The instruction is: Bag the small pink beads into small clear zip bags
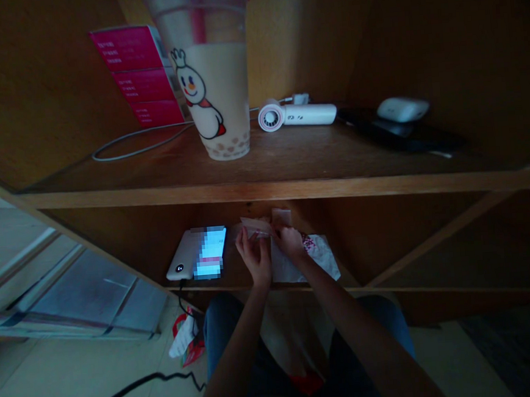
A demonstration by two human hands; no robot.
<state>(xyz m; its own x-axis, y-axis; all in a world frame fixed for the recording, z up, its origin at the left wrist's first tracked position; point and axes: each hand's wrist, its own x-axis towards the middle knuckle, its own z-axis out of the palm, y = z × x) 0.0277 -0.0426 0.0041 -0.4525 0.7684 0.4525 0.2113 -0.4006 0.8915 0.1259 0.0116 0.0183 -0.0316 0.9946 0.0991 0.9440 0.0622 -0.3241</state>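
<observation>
On the lower shelf, my left hand (255,257) is closed, its fingers and thumb on the near edge of a small, pale, see-through plastic bag (256,225). My right hand (289,240) pinches the right end of this bag, with its fingertips partly hidden. What the bag contains is too dim to make out. Beneath my right hand and wrist lies a white sheet (322,256) with a dark red pattern. Behind that hand, a small clear packet (281,215) shows against the back of the shelf.
Left of my hands lie a lit phone (209,255) and a pale power bank (180,260) with a black cable. The upper shelf (291,187) overhangs them, carrying a bubble tea cup (224,91), pink boxes (143,79), a handheld fan (308,114) and a white case (402,109).
</observation>
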